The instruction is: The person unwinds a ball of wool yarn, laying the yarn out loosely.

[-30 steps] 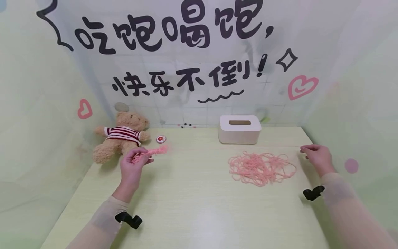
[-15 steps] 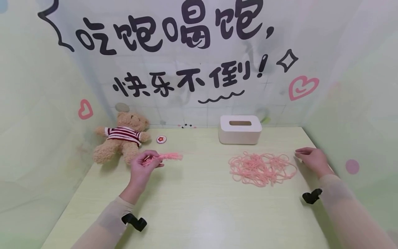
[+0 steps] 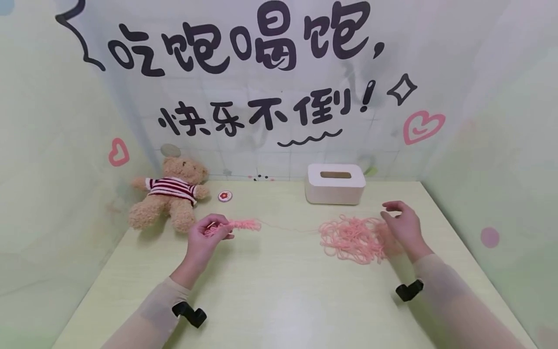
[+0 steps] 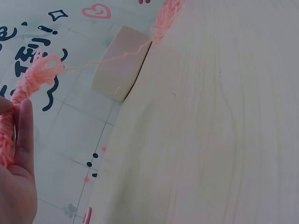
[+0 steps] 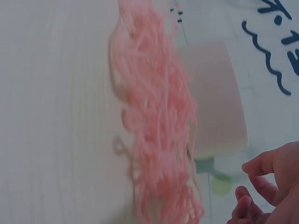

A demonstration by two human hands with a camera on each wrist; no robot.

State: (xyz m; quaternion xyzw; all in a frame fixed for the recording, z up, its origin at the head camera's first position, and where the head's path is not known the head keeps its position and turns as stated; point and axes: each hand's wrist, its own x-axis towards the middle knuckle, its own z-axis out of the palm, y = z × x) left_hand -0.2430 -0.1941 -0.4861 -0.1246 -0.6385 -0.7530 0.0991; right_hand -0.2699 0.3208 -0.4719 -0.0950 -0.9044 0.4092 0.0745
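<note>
Your left hand (image 3: 202, 245), left of centre in the head view, is curled round a pink yarn bundle (image 3: 246, 224), while your right hand (image 3: 405, 228), right of centre, is loosely bent, thumb and forefinger apart, with no strand visible in its grip. A thin strand (image 3: 292, 229) links the bundle to the loose yarn heap (image 3: 350, 240) on the desk (image 3: 283, 286), right of centre. Expect light, soft, limp yarn that could snag; hold the bundle round its thick middle and pinch single strands at the heap's edge.
</note>
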